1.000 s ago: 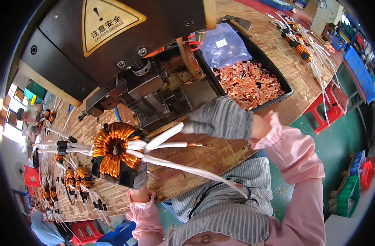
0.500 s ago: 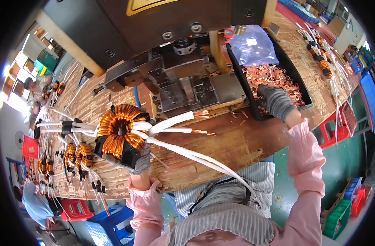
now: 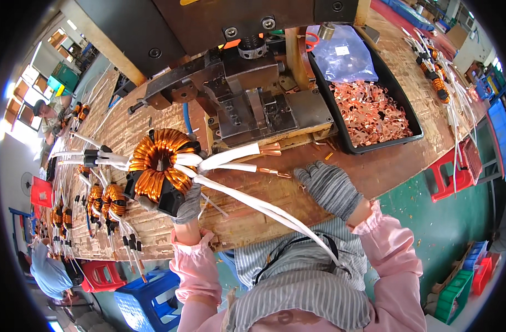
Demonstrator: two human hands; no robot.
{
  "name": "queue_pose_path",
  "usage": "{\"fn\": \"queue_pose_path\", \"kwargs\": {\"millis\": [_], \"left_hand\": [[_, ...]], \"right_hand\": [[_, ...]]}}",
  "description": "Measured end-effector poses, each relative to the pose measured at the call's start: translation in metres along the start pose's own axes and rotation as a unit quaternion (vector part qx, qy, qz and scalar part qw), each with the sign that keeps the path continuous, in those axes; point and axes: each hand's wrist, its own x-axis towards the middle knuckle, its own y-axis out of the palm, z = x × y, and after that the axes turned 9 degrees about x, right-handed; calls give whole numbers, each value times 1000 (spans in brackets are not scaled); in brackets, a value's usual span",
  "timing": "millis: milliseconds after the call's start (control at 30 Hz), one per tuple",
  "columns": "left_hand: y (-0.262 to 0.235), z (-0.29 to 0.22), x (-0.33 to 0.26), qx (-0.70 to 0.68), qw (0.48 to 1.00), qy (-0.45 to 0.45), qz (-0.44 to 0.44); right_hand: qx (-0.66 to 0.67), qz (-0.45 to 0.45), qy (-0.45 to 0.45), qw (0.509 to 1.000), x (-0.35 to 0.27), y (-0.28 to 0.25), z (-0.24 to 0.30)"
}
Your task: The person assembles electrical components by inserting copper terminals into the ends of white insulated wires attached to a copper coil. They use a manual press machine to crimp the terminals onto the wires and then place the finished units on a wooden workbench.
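My left hand (image 3: 188, 203), in a grey knit glove, grips a large toroidal copper coil (image 3: 156, 166) by its black base, lifted above the wooden bench (image 3: 170, 243). Several white-sleeved leads (image 3: 231, 157) run right from the coil, and their copper tips (image 3: 272, 148) lie at the foot of the metal crimping press (image 3: 253, 105). One long lead trails down toward my apron. My right hand (image 3: 330, 191), also gloved, rests knuckles up on the bench just right of the lead tips. Its fingers are curled under, hiding whatever lies in them.
A black tray (image 3: 374, 145) of loose copper lugs (image 3: 369, 113), with a clear plastic bag (image 3: 341, 55) in it, sits right of the press. More wound coils (image 3: 106, 199) lie at the left, others (image 3: 438, 83) far right. Red stool (image 3: 452, 171), blue stool (image 3: 142, 299) and a person (image 3: 48, 271) stand nearby.
My right hand left the leads, reached into the lug tray, then came back to the bench beside the lead tips. My left hand kept holding the coil.
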Motion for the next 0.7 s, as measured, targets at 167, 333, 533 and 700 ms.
{"fn": "queue_pose_path", "kwargs": {"millis": [167,333,533,700], "left_hand": [[2,2,-2,18,999,-29,0],[3,2,-4,31,998,-45,-1],[2,5,-3,38,998,-51,-5],[1,3,-5,53,997,-53,-12]], "right_hand": [[99,-52,30,993,-3,3,-2],[271,-162,59,947,7,-14,-17],[321,-231,79,915,39,-45,-8],[225,-231,-29,946,53,-49,-7]]}}
